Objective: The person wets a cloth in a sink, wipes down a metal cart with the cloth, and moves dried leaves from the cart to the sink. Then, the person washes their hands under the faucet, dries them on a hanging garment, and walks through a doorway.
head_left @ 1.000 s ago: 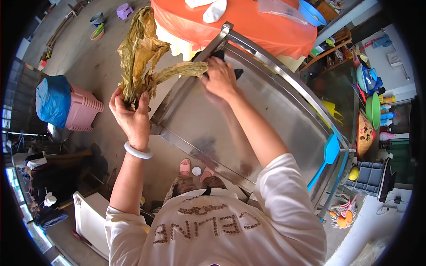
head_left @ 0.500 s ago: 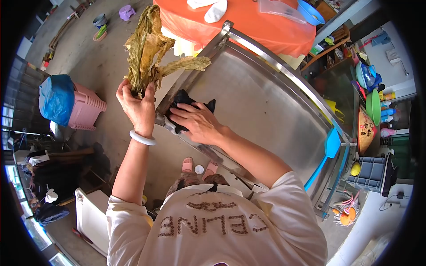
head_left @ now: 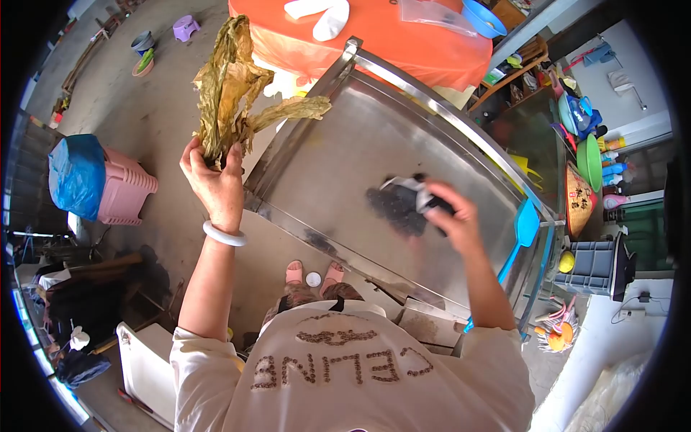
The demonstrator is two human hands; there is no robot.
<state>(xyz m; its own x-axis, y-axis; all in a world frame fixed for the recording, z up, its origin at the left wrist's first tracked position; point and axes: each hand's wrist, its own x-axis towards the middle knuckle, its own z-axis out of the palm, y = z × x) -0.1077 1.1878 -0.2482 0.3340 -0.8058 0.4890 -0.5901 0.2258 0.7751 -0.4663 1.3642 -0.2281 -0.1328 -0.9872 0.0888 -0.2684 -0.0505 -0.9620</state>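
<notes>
The black-and-white cloth (head_left: pixel 412 190), just right of the frame's centre, is gripped by the blurred right hand (head_left: pixel 453 216), over the metal tray (head_left: pixel 324 176); the left hand (head_left: pixel 214 183), left of centre, has thumb and fingers clamped on withered leaves (head_left: pixel 219 101); a blue spatula (head_left: pixel 526 225) lies at the tray's right edge; an orange-covered table (head_left: pixel 403 47) fills the upper middle.

The hands (head_left: pixel 218 189) hold withered leaves (head_left: pixel 229 90), left, and a dark cloth (head_left: pixel 420 196), right.

My white shirt (head_left: pixel 360 407) has short sleeves (head_left: pixel 204 360) and brownish, beadlike lettering (head_left: pixel 345 369) spelling CELINE, with a similar motif (head_left: pixel 336 337) nearby. I wear a smooth, pale bangle (head_left: pixel 224 234), patterned trousers (head_left: pixel 294 293) and pink sandals (head_left: pixel 294 275).
</notes>
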